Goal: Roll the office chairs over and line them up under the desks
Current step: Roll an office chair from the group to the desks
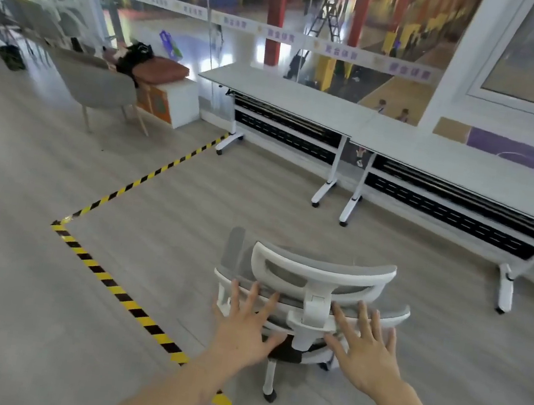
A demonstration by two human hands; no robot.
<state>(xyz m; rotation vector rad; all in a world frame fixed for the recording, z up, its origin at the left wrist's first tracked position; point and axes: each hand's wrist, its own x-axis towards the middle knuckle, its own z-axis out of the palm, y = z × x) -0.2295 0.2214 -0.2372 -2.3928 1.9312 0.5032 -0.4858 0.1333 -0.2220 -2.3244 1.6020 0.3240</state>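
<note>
Far on the left, a grey armchair [102, 87] stood on the pale wood floor [11, 233]. Just beside it was a white box cabinet [183, 103] with a brown cushion [160, 70] on top. A line of yellow and black tape [126, 299] ran over the floor and made a corner.

The left hand [243, 330] was open, with its fingers spread wide. The fingertips were at the top edge of the chair's back, but I could not tell if they pressed on it.

The office chair [315, 313] was white with grey mesh. It stood on the floor inside the tape corner, with its back to the person. It was well apart from the desks, not under them.

The right hand [364, 352] was open too, fingers spread, on the other side of the chair's white post. The two hands were apart and gripped nothing.

Behind the chair, the left desk [285, 95] and the right desk [465, 162] stood end to end along a glass wall. Both had white legs on small wheels.
</note>
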